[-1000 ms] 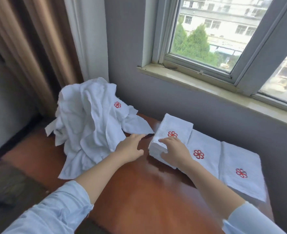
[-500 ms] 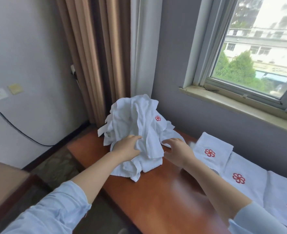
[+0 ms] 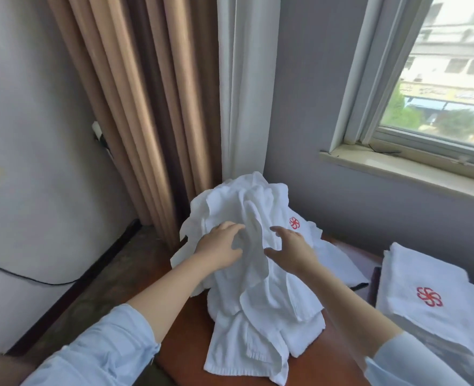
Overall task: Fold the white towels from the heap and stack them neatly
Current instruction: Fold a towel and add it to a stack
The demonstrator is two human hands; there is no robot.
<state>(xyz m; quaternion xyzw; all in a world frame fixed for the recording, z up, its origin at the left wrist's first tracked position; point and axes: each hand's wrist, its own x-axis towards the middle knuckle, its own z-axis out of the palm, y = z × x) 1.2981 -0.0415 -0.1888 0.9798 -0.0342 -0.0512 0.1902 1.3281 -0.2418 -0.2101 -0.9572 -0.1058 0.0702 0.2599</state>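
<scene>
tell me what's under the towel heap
The heap rests on the brown table, whose bare top shows at its front and right. Anything else beneath it is covered by the cloth and cannot be seen.

You reach forward, hands close together. Your left hand curves its fingers above the thumb; your right hand is spread, palm facing left.

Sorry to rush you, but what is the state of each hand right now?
Left hand: closed, gripping a fold of the towel heap.
Right hand: open, fingers spread at the heap, holding nothing.
</scene>
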